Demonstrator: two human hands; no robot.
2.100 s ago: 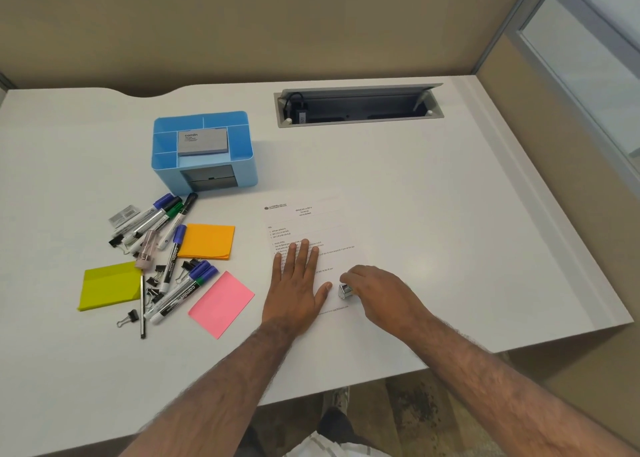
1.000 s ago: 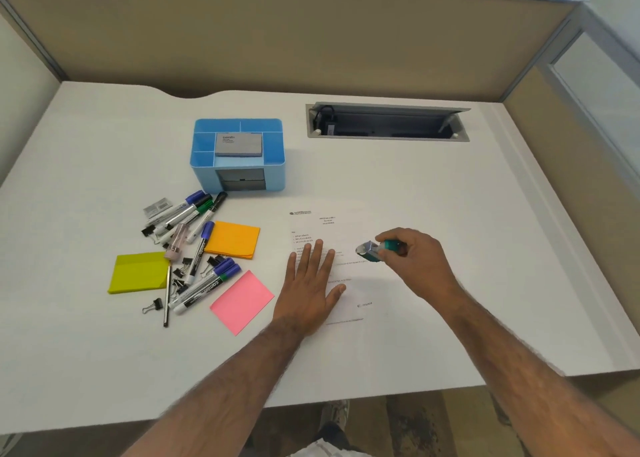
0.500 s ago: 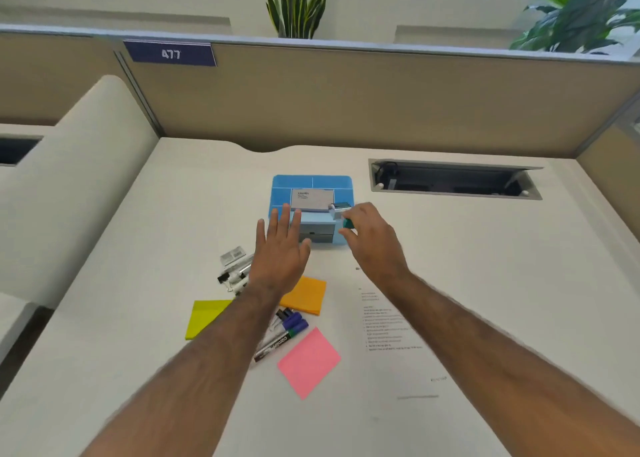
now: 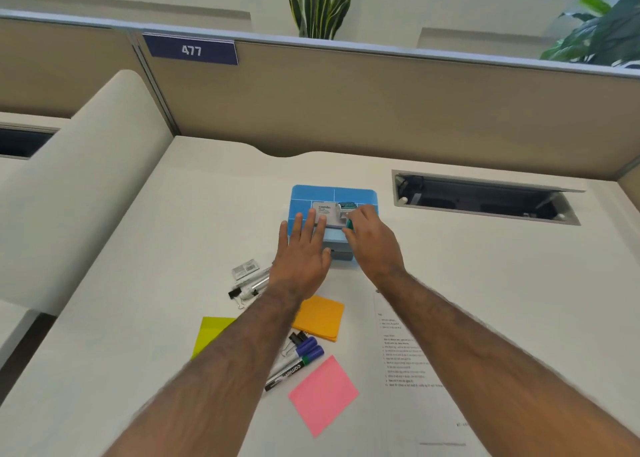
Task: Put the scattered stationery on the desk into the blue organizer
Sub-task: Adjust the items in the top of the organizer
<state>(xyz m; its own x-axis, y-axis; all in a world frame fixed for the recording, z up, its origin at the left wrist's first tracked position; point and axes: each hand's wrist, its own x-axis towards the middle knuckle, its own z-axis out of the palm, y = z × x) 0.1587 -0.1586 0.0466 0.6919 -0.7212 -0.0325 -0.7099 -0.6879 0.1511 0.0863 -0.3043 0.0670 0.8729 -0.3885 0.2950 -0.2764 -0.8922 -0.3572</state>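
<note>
1. My left hand (image 4: 303, 252) lies over the front left part of the blue organizer (image 4: 304, 196). Its fingers (image 4: 300, 224) are straight and a little spread, and they hold nothing. The tips reach the grey box (image 4: 325, 214) that sits on top of the organizer.
2. My right hand (image 4: 370, 241) is at the right side of the organizer's top. Its fingers are curled and pinch a small teal stapler (image 4: 347, 206).
3. The stapler is over the top of the organizer, just beside the grey box on its right. I cannot tell if it sits in a slot or hangs above it.
4. The organizer stands on the white bench (image 4: 485, 283), near the middle and toward the back.
5. Loose things lie on the bench closer to me. I see markers (image 4: 294, 363), black clips (image 4: 235, 293) and a small packet (image 4: 245, 269). My left arm hides part of this pile.
6. An orange pad (image 4: 320, 318), a yellow pad (image 4: 211, 332) and a pink note (image 4: 323, 392) lie flat around the markers.
7. A printed sheet (image 4: 408, 370) lies under my right arm.
8. A cable slot (image 4: 485, 198) is cut into the bench, to the right of the organizer.
</note>
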